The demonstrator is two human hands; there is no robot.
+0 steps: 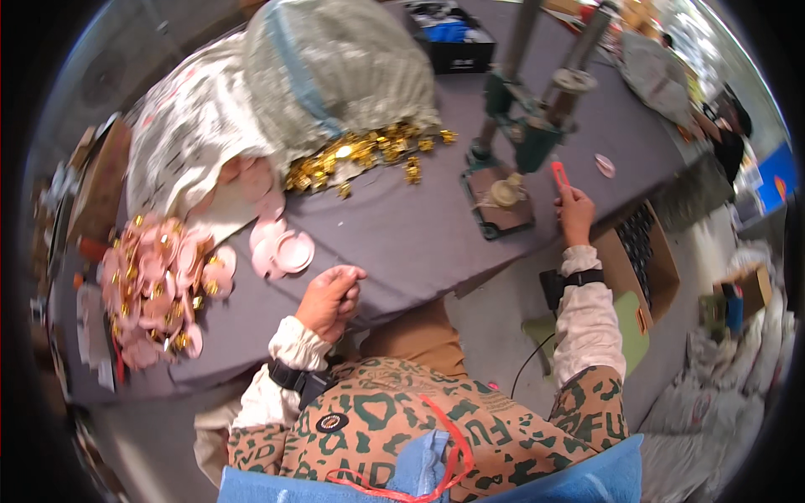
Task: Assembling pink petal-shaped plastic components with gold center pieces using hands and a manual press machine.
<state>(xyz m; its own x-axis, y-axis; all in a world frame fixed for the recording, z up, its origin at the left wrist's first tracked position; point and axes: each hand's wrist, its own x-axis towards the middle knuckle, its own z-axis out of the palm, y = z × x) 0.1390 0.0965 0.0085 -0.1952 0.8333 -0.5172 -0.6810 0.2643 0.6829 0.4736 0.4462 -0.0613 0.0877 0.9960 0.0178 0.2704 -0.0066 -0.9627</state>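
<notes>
My right hand (575,216) is closed round the lower end of a flat red handle (560,174), just right of a green bench press (524,138). Whether that handle belongs to the press I cannot tell. Under the press head, a pale round fixture (506,193) sits on the base plate. My left hand (331,300) hovers by the table's near edge, fingers curled, thumb and forefinger together; anything inside is hidden. Beyond it lie a few pink round plastic pieces (285,250). At the left is a heap of pink pieces with gold metal parts (155,289).
A large woven sack (344,67) spills gold metal parts (360,155) onto the grey-covered table (377,226). Beside it a white sack (189,126) holds pink pieces. A black box (451,42) stands at the back. Below the right edge is a carton (641,260) of dark parts.
</notes>
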